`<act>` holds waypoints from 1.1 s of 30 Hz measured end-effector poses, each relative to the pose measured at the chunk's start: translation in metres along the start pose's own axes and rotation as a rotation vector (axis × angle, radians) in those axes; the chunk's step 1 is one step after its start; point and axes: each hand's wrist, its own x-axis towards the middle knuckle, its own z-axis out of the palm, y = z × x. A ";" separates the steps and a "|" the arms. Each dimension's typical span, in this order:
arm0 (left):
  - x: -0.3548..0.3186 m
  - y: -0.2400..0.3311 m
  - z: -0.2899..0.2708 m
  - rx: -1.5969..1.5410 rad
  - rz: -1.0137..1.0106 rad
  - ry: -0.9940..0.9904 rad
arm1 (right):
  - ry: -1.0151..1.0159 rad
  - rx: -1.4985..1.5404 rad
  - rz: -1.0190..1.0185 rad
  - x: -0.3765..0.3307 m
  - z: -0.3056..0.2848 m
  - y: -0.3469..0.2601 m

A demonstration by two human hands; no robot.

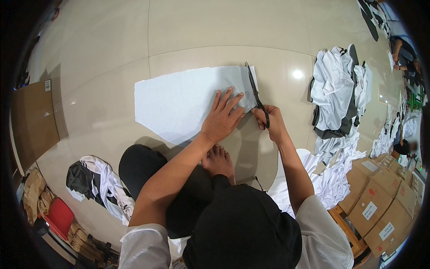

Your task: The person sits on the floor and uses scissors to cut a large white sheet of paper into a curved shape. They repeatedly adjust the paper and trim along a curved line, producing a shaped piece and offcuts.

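Left hand (222,117) flat, fingers spread, pressing white fabric sheet (179,101) onto tiled floor (107,89). Right hand (270,121) closed around handles of black scissors (256,92), blades lying along sheet's right edge. Garment piles (336,94) nearby at right.

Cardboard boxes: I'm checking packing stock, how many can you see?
5 at least: four labelled cardboard boxes stacked at lower right, one flat box at the left edge. More may be hidden.
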 end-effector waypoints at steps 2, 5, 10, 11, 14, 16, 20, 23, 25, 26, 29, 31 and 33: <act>-0.001 -0.001 0.000 0.002 0.001 0.004 | -0.003 0.003 0.005 0.000 0.001 0.000; 0.000 0.000 0.000 0.001 -0.002 0.006 | -0.004 0.003 0.008 0.000 0.000 0.002; 0.000 0.000 0.000 0.006 -0.003 0.003 | -0.002 0.016 0.001 0.000 0.001 0.006; 0.000 0.000 0.000 0.009 -0.002 0.002 | -0.007 0.018 0.001 0.000 0.001 0.006; 0.002 0.002 -0.001 0.009 0.006 0.012 | -0.013 0.017 -0.003 -0.002 0.000 0.006; 0.000 0.001 0.000 0.010 0.000 0.010 | -0.011 0.005 -0.001 -0.002 0.002 0.007; 0.003 0.002 0.000 -0.011 -0.007 0.024 | 0.076 -0.066 0.002 -0.006 0.001 0.004; 0.003 0.003 -0.002 -0.032 -0.022 0.033 | 0.247 -0.284 -0.109 -0.006 0.002 -0.012; 0.005 0.004 -0.005 -0.081 -0.056 0.038 | 0.391 -0.557 -0.293 0.007 -0.001 -0.027; 0.006 0.005 -0.007 -0.106 -0.074 0.042 | 0.443 -0.571 -0.342 0.018 0.000 -0.033; 0.014 0.005 -0.021 -0.173 -0.091 -0.009 | 0.605 -0.638 -0.580 0.059 0.010 -0.054; 0.019 -0.008 -0.037 -0.136 -0.072 -0.070 | 0.639 -0.642 -0.711 0.092 0.020 -0.056; 0.026 -0.031 -0.059 -0.057 -0.080 -0.080 | 0.672 -0.669 -0.812 0.112 0.024 -0.050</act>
